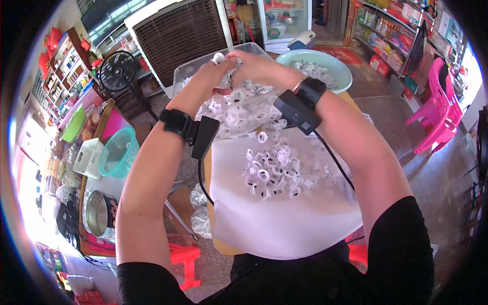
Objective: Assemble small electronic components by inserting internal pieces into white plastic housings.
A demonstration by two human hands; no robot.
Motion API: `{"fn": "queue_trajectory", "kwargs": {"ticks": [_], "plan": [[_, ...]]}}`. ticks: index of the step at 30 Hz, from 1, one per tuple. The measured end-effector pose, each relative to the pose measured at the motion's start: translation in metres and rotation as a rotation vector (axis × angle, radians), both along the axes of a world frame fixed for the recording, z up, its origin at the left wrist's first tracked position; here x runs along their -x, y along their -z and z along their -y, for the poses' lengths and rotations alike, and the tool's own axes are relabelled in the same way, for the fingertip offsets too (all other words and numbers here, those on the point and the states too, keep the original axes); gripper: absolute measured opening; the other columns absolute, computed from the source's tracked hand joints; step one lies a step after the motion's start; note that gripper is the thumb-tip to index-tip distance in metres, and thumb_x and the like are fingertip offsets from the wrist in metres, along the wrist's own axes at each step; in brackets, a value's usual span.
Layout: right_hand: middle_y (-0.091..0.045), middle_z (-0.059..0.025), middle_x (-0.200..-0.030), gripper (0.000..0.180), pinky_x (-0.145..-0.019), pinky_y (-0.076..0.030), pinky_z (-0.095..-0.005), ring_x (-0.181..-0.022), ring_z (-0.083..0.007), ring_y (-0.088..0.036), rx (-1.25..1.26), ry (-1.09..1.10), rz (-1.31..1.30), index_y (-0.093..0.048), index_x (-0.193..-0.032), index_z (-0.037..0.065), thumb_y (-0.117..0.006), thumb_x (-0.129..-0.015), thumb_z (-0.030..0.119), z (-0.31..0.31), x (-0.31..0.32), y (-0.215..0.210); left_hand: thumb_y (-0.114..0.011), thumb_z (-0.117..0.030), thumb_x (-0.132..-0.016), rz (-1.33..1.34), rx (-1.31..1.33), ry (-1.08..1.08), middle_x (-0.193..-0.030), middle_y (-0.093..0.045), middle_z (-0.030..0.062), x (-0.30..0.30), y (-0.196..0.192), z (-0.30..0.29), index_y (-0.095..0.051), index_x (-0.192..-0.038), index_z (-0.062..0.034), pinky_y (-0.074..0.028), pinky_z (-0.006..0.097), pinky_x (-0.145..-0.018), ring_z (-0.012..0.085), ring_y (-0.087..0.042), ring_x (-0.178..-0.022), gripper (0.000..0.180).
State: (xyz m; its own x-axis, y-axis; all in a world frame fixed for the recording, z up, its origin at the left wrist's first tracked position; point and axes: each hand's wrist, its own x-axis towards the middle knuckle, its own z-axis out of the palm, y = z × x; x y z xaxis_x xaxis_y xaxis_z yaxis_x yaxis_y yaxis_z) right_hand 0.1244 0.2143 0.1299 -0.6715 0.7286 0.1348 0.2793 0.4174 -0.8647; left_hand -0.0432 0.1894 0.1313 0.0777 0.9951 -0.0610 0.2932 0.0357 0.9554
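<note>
Both my hands are raised over a clear plastic bin full of small white plastic ring-shaped parts. My left hand pinches one white part at its fingertips. My right hand meets it there, its fingers closed on the same small part. Each wrist carries a black band with a black box and a cable. Below the hands a pile of the white parts lies on a white sheet spread over the table.
A light green bowl with more white parts stands behind the bin at right. A teal basket, a white basket and a metal pot sit at left. A black fan and a large cooler stand behind; pink chairs at right.
</note>
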Motion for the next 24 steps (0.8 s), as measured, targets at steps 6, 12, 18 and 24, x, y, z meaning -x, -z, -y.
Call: {"fn": "queue_trajectory", "kwargs": {"ticks": [6, 12, 18, 24], "plan": [[-0.054, -0.0113, -0.108, 0.072, -0.082, -0.038, -0.0329, -0.101, -0.0219, -0.049, -0.043, 0.111, -0.028, -0.045, -0.127, 0.01, -0.072, -0.06, 0.007, 0.027, -0.018, -0.035, -0.057, -0.045, -0.089, -0.037, -0.068, -0.014, -0.114, -0.055, 0.0016, -0.029, -0.041, 0.034, -0.055, -0.118, -0.0125, -0.052, 0.034, -0.071, 0.0155, -0.056, -0.093, 0.044], [-0.057, -0.01, -0.085, 0.062, -0.051, -0.041, -0.0329, -0.07, -0.0183, -0.055, -0.138, 0.106, -0.223, -0.047, -0.119, 0.006, -0.07, -0.061, 0.004, 0.07, -0.045, -0.04, -0.065, -0.037, -0.083, 0.044, -0.162, 0.033, -0.117, -0.053, 0.0128, -0.056, -0.051, 0.079, -0.053, -0.119, -0.0011, -0.059, 0.035, -0.062, 0.022, -0.057, -0.098, 0.052], [-0.062, -0.019, -0.095, 0.07, -0.069, -0.048, -0.0364, -0.086, -0.0274, -0.062, -0.261, 0.332, 0.005, -0.046, -0.121, 0.006, -0.074, -0.057, 0.008, 0.132, -0.07, 0.015, -0.064, -0.039, -0.083, 0.097, -0.125, 0.056, -0.119, -0.054, 0.0125, -0.08, 0.002, 0.145, -0.053, -0.121, -0.0044, -0.057, 0.038, -0.063, 0.0219, -0.054, -0.106, 0.052], [-0.059, -0.0245, -0.105, 0.072, -0.083, -0.047, -0.041, -0.098, -0.0391, -0.058, -0.346, 0.216, 0.052, -0.047, -0.122, 0.007, -0.075, -0.056, 0.014, 0.148, -0.069, 0.114, -0.065, -0.04, -0.083, 0.021, 0.08, 0.045, -0.108, -0.058, 0.0117, -0.079, 0.09, 0.167, -0.053, -0.12, -0.0027, -0.056, 0.036, -0.057, 0.0194, -0.063, -0.08, 0.054]]}}
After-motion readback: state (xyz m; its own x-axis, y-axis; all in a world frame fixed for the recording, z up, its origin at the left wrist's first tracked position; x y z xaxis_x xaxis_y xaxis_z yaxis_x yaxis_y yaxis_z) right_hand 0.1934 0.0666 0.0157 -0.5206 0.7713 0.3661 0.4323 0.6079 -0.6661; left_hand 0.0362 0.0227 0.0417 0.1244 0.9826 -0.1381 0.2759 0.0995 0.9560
